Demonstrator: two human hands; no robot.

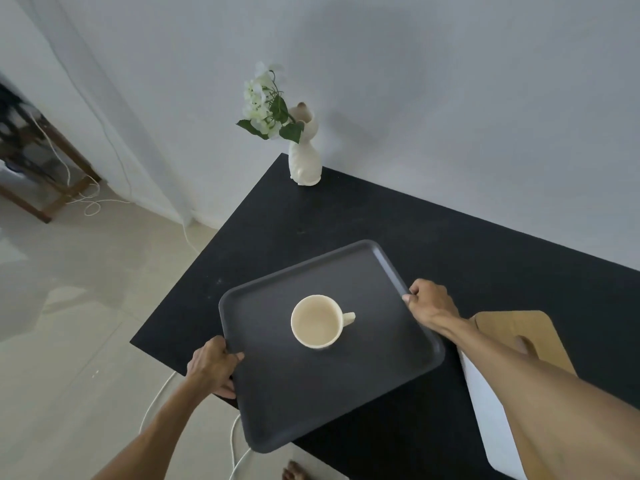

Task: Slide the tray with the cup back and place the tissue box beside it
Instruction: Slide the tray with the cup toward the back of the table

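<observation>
Between the left hand (213, 363) and right hand (429, 301), both clamped on opposite rims, sat the tray (277, 403) with the cup (317, 322), steadied for sliding; the tissue box (491, 410) lay under the right forearm.

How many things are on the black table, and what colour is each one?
Dark grey: 1, the tray
Cream: 1, the cup on the tray
White: 1, the vase with flowers
Tan and white: 1, the tissue box, partly hidden by the right arm
Total: 4
</observation>
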